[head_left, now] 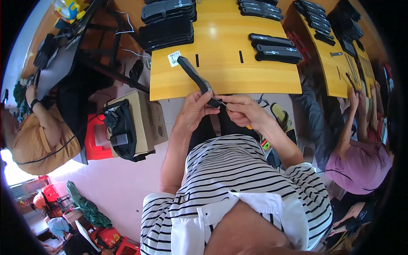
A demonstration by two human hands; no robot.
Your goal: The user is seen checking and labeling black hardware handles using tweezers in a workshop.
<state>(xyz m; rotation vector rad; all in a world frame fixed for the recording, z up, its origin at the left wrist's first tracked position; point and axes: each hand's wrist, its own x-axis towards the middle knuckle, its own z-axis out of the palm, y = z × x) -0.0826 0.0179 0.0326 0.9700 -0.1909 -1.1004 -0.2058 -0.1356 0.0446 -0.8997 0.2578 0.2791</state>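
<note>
A black strap with a white printed tag at its far end slants over the front part of the yellow table. My left hand is closed round its near end. Close against it, my right hand is pinched at the strap's near end. Something thin shows at the right fingertips, and a small yellow bit sticks out below that hand. Most of what the right fingers hold is hidden.
Stacks of black straps lie on the yellow table, with more straps at its right. A cardboard box with a black bag stands left, by a red stool. People work at tables on both sides.
</note>
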